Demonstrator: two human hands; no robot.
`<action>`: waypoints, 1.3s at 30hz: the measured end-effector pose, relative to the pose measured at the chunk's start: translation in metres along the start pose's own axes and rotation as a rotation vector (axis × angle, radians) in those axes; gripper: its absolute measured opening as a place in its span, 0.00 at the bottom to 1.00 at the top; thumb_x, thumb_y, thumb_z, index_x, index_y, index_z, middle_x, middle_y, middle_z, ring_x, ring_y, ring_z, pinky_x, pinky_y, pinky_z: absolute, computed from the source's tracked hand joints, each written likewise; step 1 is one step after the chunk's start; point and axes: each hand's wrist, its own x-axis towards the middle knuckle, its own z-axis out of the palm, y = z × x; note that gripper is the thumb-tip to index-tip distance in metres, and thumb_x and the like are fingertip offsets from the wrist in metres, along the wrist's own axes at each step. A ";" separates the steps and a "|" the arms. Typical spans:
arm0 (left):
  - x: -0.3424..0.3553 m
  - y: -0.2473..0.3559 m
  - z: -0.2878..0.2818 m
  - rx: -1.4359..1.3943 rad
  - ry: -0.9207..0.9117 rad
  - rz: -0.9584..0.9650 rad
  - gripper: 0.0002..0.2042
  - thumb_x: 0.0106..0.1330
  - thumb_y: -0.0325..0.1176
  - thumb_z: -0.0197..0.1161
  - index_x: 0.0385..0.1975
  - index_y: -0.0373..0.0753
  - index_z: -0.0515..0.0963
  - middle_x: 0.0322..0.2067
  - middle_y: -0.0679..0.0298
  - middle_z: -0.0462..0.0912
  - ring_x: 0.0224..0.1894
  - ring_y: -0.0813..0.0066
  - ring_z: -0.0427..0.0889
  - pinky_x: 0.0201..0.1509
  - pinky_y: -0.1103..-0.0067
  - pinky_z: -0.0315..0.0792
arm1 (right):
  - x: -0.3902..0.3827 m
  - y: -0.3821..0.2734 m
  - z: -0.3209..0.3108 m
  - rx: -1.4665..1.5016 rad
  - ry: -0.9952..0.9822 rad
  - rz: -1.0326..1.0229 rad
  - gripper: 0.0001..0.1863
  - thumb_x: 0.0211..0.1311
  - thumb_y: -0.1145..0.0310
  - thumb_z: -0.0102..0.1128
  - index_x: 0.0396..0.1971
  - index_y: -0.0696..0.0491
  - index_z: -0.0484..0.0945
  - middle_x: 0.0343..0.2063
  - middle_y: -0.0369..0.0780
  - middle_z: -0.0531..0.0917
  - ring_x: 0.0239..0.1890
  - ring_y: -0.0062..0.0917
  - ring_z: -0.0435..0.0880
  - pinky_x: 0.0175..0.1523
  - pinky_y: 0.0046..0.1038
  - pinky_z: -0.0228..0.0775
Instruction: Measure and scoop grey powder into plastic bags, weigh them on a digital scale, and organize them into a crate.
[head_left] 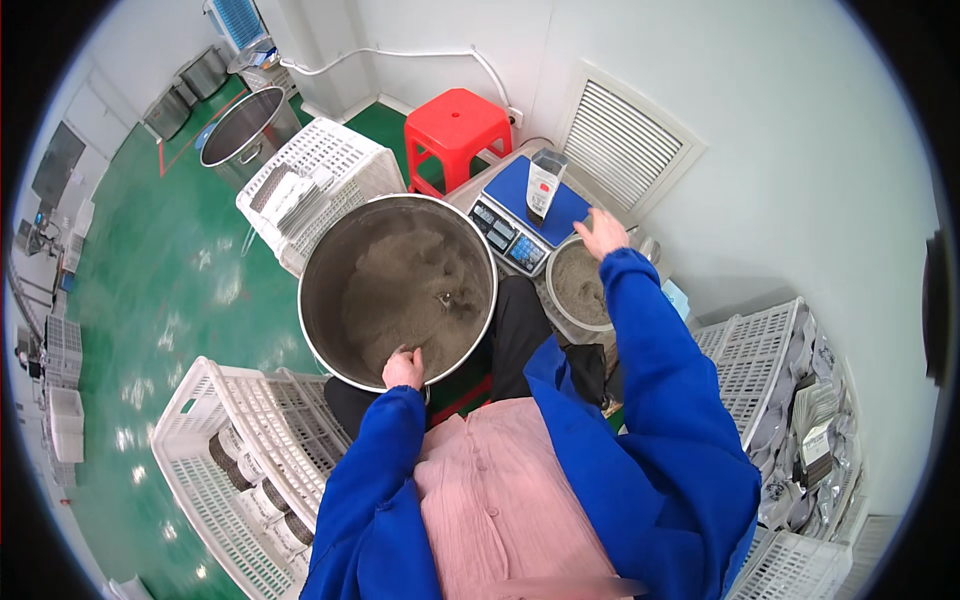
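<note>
A large steel pot [310,300] stands in front of me, part filled with grey-brown powder [400,290]. Just inside its near rim, my left hand [403,369] is closed, fingers curled down at the powder; what they hold, if anything, is hidden. A small shiny object [445,298] pokes out of the powder. To the right, a digital scale [508,236] with a blue pan carries an upright clear pouch [544,185] with a white label and dark contents low down. My right hand [602,235] reaches beside the pan, fingers apart and empty, above the far edge of a powder-filled bowl [580,285].
A red stool [458,128] and a white crate [335,155] with stacked pouches stand behind the pot. Another crate [205,420] with packed pouches is at my left. More crates [745,360], holding grey pouches, sit at my right. Another steel pot [245,125] stands far left.
</note>
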 end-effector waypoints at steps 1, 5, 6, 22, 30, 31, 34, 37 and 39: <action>0.001 0.004 -0.001 -0.028 0.001 -0.005 0.13 0.62 0.34 0.61 0.45 0.43 0.84 0.68 0.58 0.67 0.43 0.51 0.86 0.48 0.63 0.80 | 0.015 -0.008 -0.001 0.048 0.056 0.001 0.30 0.61 0.47 0.62 0.54 0.56 0.76 0.49 0.49 0.82 0.54 0.43 0.80 0.57 0.42 0.73; -0.005 0.015 0.003 -0.122 0.261 -0.034 0.10 0.61 0.36 0.63 0.39 0.42 0.86 0.64 0.58 0.73 0.44 0.52 0.86 0.48 0.62 0.80 | 0.059 -0.049 0.002 0.115 0.126 0.062 0.26 0.59 0.43 0.63 0.44 0.52 0.83 0.45 0.46 0.85 0.49 0.42 0.83 0.54 0.43 0.75; -0.005 0.011 0.005 -0.123 0.321 -0.014 0.09 0.61 0.38 0.64 0.33 0.41 0.88 0.60 0.57 0.77 0.43 0.53 0.86 0.47 0.62 0.80 | 0.066 -0.055 0.002 0.127 0.140 0.053 0.26 0.59 0.43 0.63 0.44 0.52 0.83 0.45 0.46 0.85 0.49 0.42 0.83 0.54 0.43 0.75; 0.034 0.109 -0.062 -0.818 0.026 0.311 0.23 0.63 0.26 0.66 0.60 0.34 0.73 0.65 0.50 0.70 0.31 0.70 0.87 0.37 0.77 0.79 | -0.037 -0.076 -0.190 0.435 -0.030 -0.514 0.07 0.56 0.67 0.63 0.30 0.54 0.85 0.24 0.45 0.81 0.29 0.43 0.81 0.34 0.38 0.71; 0.003 0.192 -0.109 -0.999 -0.394 0.552 0.20 0.66 0.20 0.57 0.59 0.32 0.75 0.52 0.54 0.81 0.34 0.79 0.84 0.37 0.81 0.77 | -0.110 -0.070 -0.090 0.391 -0.286 -0.720 0.08 0.53 0.66 0.64 0.26 0.56 0.80 0.25 0.48 0.80 0.32 0.46 0.80 0.35 0.42 0.70; -0.002 0.192 -0.110 -0.997 -0.399 0.550 0.20 0.66 0.20 0.57 0.59 0.32 0.75 0.52 0.54 0.81 0.34 0.79 0.84 0.37 0.81 0.77 | -0.115 -0.070 -0.093 0.371 -0.204 -0.719 0.09 0.53 0.66 0.64 0.25 0.57 0.80 0.24 0.49 0.79 0.31 0.47 0.80 0.34 0.43 0.69; -0.010 0.197 -0.106 -1.035 -0.381 0.498 0.14 0.66 0.20 0.58 0.51 0.30 0.79 0.38 0.58 0.86 0.33 0.79 0.85 0.38 0.81 0.78 | -0.118 -0.069 -0.099 0.443 -0.287 -0.646 0.10 0.53 0.66 0.64 0.24 0.58 0.79 0.24 0.49 0.79 0.30 0.48 0.79 0.33 0.43 0.68; -0.011 0.204 -0.096 -1.034 -0.324 0.457 0.06 0.66 0.22 0.60 0.40 0.30 0.81 0.29 0.62 0.86 0.36 0.78 0.85 0.43 0.81 0.77 | -0.103 -0.053 -0.110 0.451 -0.562 -0.608 0.15 0.55 0.69 0.62 0.43 0.57 0.81 0.40 0.47 0.83 0.43 0.40 0.82 0.49 0.37 0.73; -0.017 0.216 -0.102 -1.007 -0.266 0.469 0.03 0.66 0.23 0.63 0.33 0.29 0.81 0.28 0.62 0.87 0.33 0.79 0.85 0.40 0.81 0.77 | -0.075 -0.033 -0.123 0.659 -0.695 -0.655 0.27 0.60 0.69 0.57 0.61 0.57 0.73 0.61 0.44 0.75 0.62 0.32 0.74 0.68 0.33 0.64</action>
